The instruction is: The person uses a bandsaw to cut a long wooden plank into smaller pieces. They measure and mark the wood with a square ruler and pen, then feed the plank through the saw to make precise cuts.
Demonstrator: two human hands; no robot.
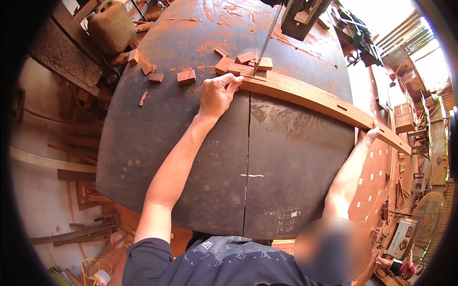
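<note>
A long reddish wooden beam (305, 95) with slots cut in it lies slantwise across the dark saw table (205, 162). Its left end meets the thin upright band saw blade (265, 45). My left hand (217, 97) pinches that end, fingertips close to the left of the blade. Farther right, my right hand (369, 135) is closed around the beam near the table's right edge, where the beam extends past the table. Behind the left end, small wood offcuts (223, 65) are crowded around the blade. Another wood block (186, 76) sits left of my left hand.
Reddish sawdust (210, 46) covers the table's far part. A dark saw guide (303, 19) hangs above it. A plastic jerrycan (111, 26) stands at the far left. Beyond the right edge are a tiled floor (369, 186), a standing fan (428, 214) and another person (405, 268).
</note>
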